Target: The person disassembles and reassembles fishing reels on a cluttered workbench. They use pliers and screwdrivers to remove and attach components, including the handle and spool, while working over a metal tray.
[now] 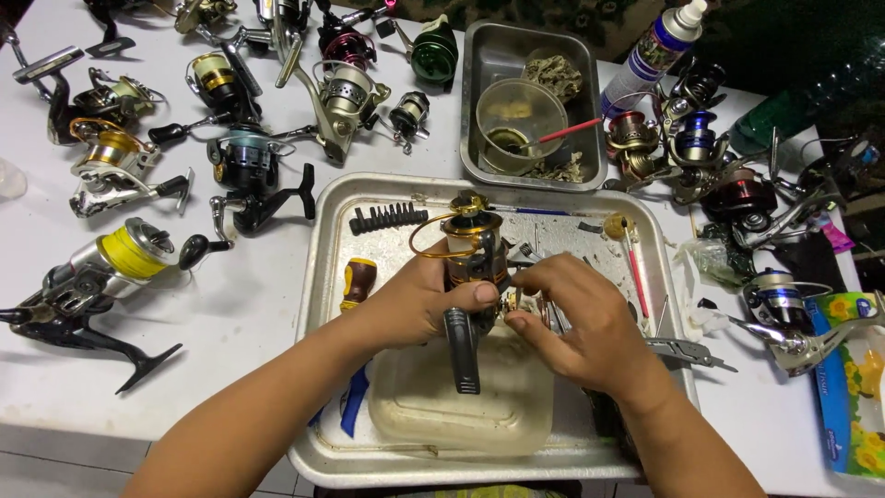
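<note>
The gold-and-black spinning reel (472, 254) stands over the steel tray (324, 277), clamped in the left hand (415, 304). The right hand (576, 318) has its fingers (518, 323) pinched on a small part at the reel's side, which looks like mid-disassembly. Freeing that part calls for a steady grip. A screwdriver (356, 281) lies left of the reel.

The lower body of the black-and-gold spinning reel (472, 254) is hidden behind the left hand (419, 300) and right hand (576, 318). The small part pinched at the right hand's fingertips (513, 323) is too small to tell. Below the reel, the large steel tray (323, 277) loses its near rim to the picture's bottom edge. Right of the tray, the flowered blue tissue box (853, 387) is cut off by the right edge.
</note>
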